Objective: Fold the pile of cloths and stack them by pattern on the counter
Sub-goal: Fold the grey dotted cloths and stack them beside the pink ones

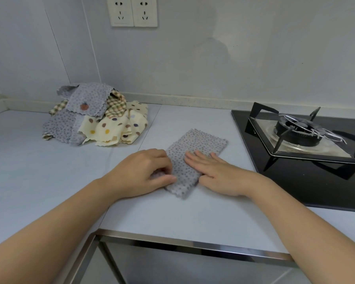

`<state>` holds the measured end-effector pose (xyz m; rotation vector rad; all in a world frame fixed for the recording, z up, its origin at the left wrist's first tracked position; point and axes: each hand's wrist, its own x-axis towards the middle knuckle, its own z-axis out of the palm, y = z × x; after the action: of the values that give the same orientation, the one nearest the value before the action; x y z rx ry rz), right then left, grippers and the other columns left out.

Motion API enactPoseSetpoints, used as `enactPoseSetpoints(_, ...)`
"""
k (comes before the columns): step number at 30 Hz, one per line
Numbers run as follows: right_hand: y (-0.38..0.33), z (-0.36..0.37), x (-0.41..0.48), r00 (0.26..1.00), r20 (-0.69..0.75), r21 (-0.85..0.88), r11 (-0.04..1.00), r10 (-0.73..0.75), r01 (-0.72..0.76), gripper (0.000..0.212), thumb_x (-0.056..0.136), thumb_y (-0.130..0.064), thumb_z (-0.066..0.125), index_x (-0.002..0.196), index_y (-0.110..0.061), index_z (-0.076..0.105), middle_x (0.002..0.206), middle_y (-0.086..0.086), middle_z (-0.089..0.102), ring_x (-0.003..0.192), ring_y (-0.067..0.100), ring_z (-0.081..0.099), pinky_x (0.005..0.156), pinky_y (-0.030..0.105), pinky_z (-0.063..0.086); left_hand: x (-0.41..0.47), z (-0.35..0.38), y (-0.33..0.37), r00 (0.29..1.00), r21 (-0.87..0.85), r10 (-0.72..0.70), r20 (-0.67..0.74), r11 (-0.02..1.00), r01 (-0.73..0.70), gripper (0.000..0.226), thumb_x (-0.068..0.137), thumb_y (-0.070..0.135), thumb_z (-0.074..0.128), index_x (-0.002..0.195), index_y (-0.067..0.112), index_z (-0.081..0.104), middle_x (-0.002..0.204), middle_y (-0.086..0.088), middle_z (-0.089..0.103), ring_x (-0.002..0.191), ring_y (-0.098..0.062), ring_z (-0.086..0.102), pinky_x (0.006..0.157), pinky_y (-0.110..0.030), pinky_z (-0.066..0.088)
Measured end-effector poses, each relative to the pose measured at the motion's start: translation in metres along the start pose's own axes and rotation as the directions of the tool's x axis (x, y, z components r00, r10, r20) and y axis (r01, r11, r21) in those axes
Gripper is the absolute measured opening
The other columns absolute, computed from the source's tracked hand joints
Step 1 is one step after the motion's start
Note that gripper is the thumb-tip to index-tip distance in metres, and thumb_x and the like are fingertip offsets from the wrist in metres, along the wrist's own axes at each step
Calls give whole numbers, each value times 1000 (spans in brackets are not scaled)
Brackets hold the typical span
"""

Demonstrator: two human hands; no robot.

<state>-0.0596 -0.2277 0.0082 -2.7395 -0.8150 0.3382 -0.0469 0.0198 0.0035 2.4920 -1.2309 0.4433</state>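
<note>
Grip, left hand (pixel 146 173): fingers curled and closed on the left long edge of the folded grey dotted cloth (pixel 199 144), with the thumb lying along its near part.

Grip, right hand (pixel 215 173): flat, fingers straight and together, palm down on the same cloth. It presses the cloth to the worktop (pixel 172 218) and holds nothing.

Folded grey dotted cloth: a narrow rectangle with a zigzag-cut hem, lying flat at the middle of the worktop. It is slanted, its far end nearer the gas hob (pixel 295 191). Both hands cover its near half.

Pile of cloths (pixel 94 117): unfolded, heaped at the back left of the worktop against the wall, well apart from the folded cloth.
- Topmost is a grey dotted cloth with a small red-brown motif (pixel 90 99).
- A green-and-brown checked cloth (pixel 116 107) shows beneath it.
- Cream cloths with large coloured dots (pixel 115 128) spill toward the front and right.
- More grey dotted fabric lies at the pile's left side.

Gas hob: black glass, set into the right end of the worktop, with one burner (pixel 297 130) under a black pan support.

Double wall socket (pixel 134 11): white, on the wall above the back edge.

Steel trim (pixel 193 244): runs along the front edge of the worktop.
</note>
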Motion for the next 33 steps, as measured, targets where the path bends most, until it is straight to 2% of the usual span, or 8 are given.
enactPoseSetpoints(5,6,1,-1,997,-36,-54,996,66,-68,51,105,-32,19,153,-35,3,158,-19,-10,144,0,-17,119,35,-13,-1,-2,6,999,59,26,-19,998,-25,30,89,48,49,79,23,60,80,10,55,72,-8,50,63,-30,45)
enactPoseSetpoints(9,15,-1,3,923,-117,-129,915,368,-381,53,104,-43,11,154,-30,-3,160,-10,-13,147,13,-15,117,48,-14,-2,-1,4,999,45,9,45,999,-11,27,83,55,53,82,28,53,84,14,52,78,-5,48,67,-30,47)
enactPoseSetpoints(12,18,-3,4,861,-241,-92,873,447,-479,54,105,-34,14,155,-20,1,162,-3,-10,148,15,-12,116,49,-12,-3,-5,0,995,-3,7,98,1000,-7,44,79,70,53,92,29,56,92,16,52,84,-5,50,73,-25,45)
enactPoseSetpoints(18,6,-2,-1,975,-212,139,990,62,-32,79,82,-10,51,153,-24,19,159,-9,15,146,-2,1,120,29,-8,-2,2,-2,999,-12,-48,27,999,48,34,89,55,41,87,24,56,83,14,51,75,-3,45,67,-29,43)
enactPoseSetpoints(22,-8,7,5,934,-345,122,983,-89,139,57,84,-9,59,140,-21,49,139,-7,53,127,0,44,112,29,31,0,-3,7,982,-165,-189,13,968,189,32,88,56,39,83,29,54,75,13,57,73,-6,53,62,-29,40)
enactPoseSetpoints(26,-10,9,8,929,-369,415,896,12,154,54,85,12,43,124,-18,65,130,-7,61,122,-4,50,107,16,35,-5,-6,1,937,-341,-305,-170,910,234,23,95,28,38,92,21,59,87,12,62,84,-11,58,74,-37,48)
enactPoseSetpoints(29,-7,6,6,934,-350,626,759,70,177,55,89,16,39,117,-22,67,126,-8,63,121,-2,53,104,17,41,-14,-5,-20,927,-99,-337,-163,941,324,35,86,0,52,116,16,58,113,8,59,105,-14,55,86,-30,45)
enactPoseSetpoints(33,-7,2,6,916,-391,734,631,89,252,43,94,10,44,112,-20,68,120,-10,67,116,2,58,96,17,46,-9,2,-17,968,2,-230,-102,973,231,54,84,11,67,134,17,48,136,4,53,124,-16,49,98,-34,42)
